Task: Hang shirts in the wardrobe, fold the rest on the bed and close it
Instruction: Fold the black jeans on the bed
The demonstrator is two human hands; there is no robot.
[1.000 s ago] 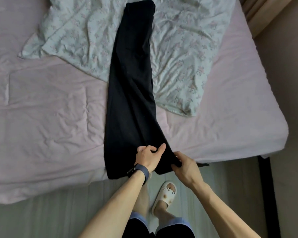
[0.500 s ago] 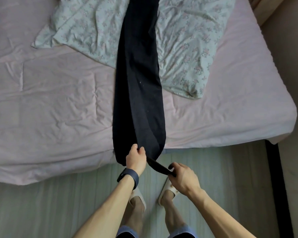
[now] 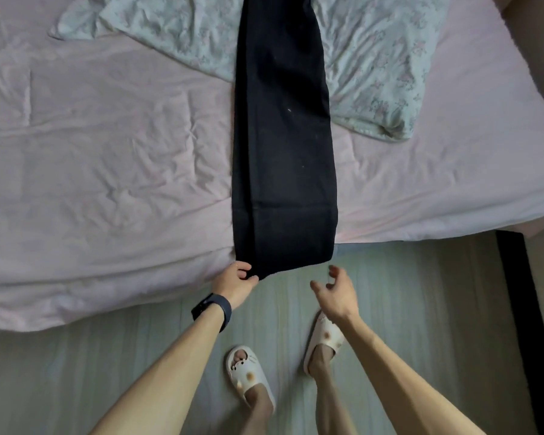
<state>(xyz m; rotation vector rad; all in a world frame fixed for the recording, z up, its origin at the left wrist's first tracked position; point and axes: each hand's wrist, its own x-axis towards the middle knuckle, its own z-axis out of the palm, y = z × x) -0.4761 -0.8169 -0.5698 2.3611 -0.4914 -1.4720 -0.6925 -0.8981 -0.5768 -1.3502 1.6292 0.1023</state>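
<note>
The left hand (image 3: 236, 282) pinches the lower left corner of the black trousers (image 3: 283, 136) between thumb and fingers, just off the near edge of the bed (image 3: 107, 136). The right hand (image 3: 336, 293) hangs released below that same edge, fingers loosely spread and holding nothing, just apart from the hem.

The trousers are a matte, dense dark cloth, folded lengthwise into one long narrow band with straight sides. They run across the bed from its far side, and the stitched hem droops over its near edge. The bed's sheet is pale pink, thin and finely creased. On the far part of the bed a crumpled, pale green floral pillow (image 3: 374, 58) lies partly under the trousers. A dark smooth band (image 3: 212, 310) circles the left wrist.

Half a second ago the right hand gripped a twisted black corner of the hem; it has now let go, and the hem hangs flat and square. The left hand has shifted from mid-hem to the left corner.
</note>
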